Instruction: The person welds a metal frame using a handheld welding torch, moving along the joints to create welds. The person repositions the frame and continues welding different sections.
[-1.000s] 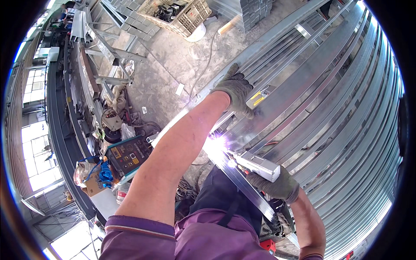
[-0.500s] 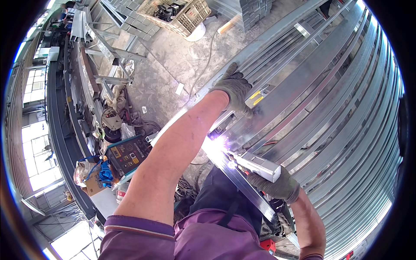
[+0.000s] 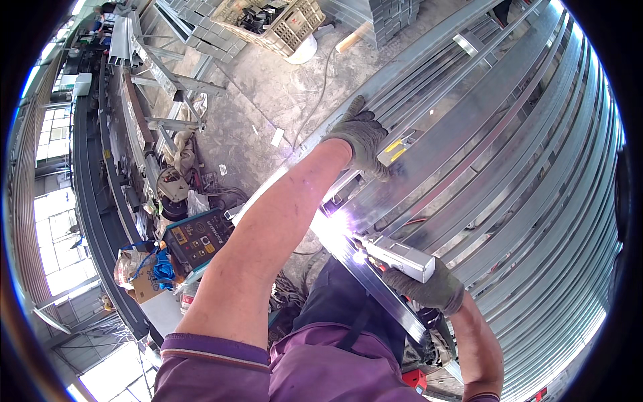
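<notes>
A grey-gloved right hand of mine [image 3: 429,289] is wrapped round a silver, box-shaped welding torch [image 3: 400,257]. The torch tip points left at a bright white-violet arc [image 3: 337,223], which burns where a long metal bar [image 3: 382,295] meets the frame of parallel steel tubes [image 3: 462,157]. Glare hides the joint itself. My left hand [image 3: 364,137], also gloved, rests on the frame's far-left edge with its fingers spread. It grips nothing that I can see. Yellow-handled pliers [image 3: 395,149] lie just right of that hand, among the tubes.
A welding machine with a control panel [image 3: 197,241] stands left of my left arm, with a bundle of blue material [image 3: 163,266] beside it. Farther off are a plastic crate of dark parts [image 3: 268,27] and stacked metal profiles [image 3: 395,20]. A cable [image 3: 326,87] crosses the concrete floor.
The arc's glare and sparks have changed shape a little. My left hand has shifted very slightly; the right hand and torch stay almost in place.
</notes>
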`<control>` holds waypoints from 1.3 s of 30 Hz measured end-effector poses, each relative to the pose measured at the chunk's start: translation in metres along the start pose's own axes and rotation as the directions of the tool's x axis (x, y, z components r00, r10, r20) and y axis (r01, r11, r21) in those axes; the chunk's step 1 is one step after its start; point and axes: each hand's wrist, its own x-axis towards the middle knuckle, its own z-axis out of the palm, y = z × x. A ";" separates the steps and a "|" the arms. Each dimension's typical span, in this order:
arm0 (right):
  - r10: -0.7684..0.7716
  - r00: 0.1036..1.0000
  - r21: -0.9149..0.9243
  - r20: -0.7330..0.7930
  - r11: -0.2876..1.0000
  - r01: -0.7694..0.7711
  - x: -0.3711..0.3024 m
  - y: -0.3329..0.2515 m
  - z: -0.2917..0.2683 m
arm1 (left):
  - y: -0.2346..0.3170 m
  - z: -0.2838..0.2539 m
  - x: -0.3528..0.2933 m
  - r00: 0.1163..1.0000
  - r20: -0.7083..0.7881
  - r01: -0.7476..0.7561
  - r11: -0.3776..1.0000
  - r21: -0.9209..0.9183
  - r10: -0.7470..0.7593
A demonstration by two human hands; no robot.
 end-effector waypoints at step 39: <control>0.069 0.997 0.034 0.019 0.997 -0.070 -0.015 -0.001 -0.004 | 0.004 -0.007 -0.001 1.000 0.030 -0.005 1.000 0.030 0.004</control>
